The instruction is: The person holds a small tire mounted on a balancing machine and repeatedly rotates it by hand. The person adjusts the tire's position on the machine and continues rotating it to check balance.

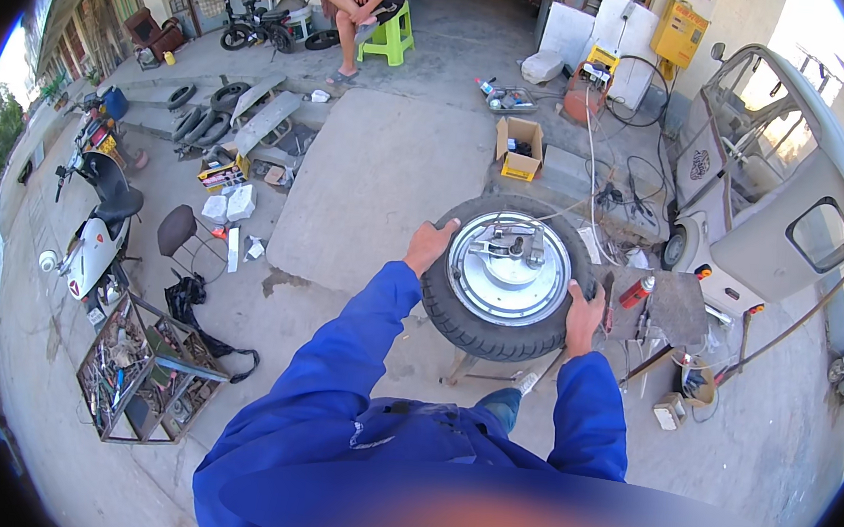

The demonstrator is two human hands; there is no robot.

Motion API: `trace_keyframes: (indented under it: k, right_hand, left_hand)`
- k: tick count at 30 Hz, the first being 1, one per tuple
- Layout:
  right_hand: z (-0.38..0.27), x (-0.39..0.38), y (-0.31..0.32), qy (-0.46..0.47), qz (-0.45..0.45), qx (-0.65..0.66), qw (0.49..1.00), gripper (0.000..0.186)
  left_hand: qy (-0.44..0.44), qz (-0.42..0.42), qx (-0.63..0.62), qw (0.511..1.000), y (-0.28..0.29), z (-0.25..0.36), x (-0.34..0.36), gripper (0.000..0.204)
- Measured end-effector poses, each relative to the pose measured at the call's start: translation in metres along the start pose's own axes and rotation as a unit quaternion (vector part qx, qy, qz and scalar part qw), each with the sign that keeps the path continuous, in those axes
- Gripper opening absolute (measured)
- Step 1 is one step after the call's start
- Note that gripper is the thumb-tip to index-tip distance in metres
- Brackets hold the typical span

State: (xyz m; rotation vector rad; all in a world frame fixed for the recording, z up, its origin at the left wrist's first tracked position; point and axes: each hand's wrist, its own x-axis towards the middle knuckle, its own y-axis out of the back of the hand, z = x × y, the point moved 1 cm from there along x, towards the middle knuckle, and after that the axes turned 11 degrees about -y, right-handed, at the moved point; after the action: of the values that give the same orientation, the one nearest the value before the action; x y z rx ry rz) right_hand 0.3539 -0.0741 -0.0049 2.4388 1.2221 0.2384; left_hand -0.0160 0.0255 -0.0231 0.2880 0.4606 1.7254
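Between my two hands is a wheel with a black knobby tyre (495,344) and a silver metal hub (508,279). Its hub side faces up, with a bracket and a cable on top. My left hand (430,246) grips the tyre at its left edge, thumb over the top. On the opposite edge my right hand (583,316) is closed on the tyre too. The undersides of the fingers are hidden by the rubber. A stand with legs shows beneath the wheel. Right of it, a red spray can (637,291) lies on a low worktable (677,304).
A tool rack (146,372) and parked scooter (99,225) stand at left. Loose tyres (203,127) lie on the step. A person sits on a green stool (390,38) at the back. An open cardboard box (519,150) is beyond the wheel; a grey three-wheeler (764,193) stands right.
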Motion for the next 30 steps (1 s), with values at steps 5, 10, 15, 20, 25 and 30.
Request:
trace_keyframes:
  k: [5, 10, 15, 20, 25, 30]
  right_hand:
    - [0.002, 0.001, -0.002, 0.001, 0.003, 0.002, 1.000, 0.087]
    - [0.003, 0.002, -0.001, 0.009, 0.002, 0.000, 1.000, 0.088]
    - [0.003, 0.001, -0.001, 0.002, 0.001, 0.004, 1.000, 0.088]
    - [-0.002, -0.001, 0.000, 0.015, -0.002, 0.012, 1.000, 0.088]
    - [-0.003, -0.002, -0.001, 0.007, -0.003, 0.011, 1.000, 0.085]
    - [-0.016, -0.002, 0.001, -0.003, 0.006, 0.023, 1.000, 0.089]
  left_hand:
    - [-0.003, -0.001, -0.003, 1.000, 0.001, 0.002, -0.001, 0.093]
    - [0.005, -0.002, -0.004, 1.000, 0.001, 0.004, -0.001, 0.093]
    - [-0.026, 0.026, -0.019, 0.999, -0.003, -0.002, 0.001, 0.094]
    - [-0.003, 0.014, -0.014, 1.000, 0.000, -0.003, 0.000, 0.097]
    - [-0.010, 0.021, -0.013, 1.000, 0.000, -0.009, 0.003, 0.095]
    - [0.004, 0.001, -0.068, 0.998, 0.006, 0.018, -0.003, 0.095]
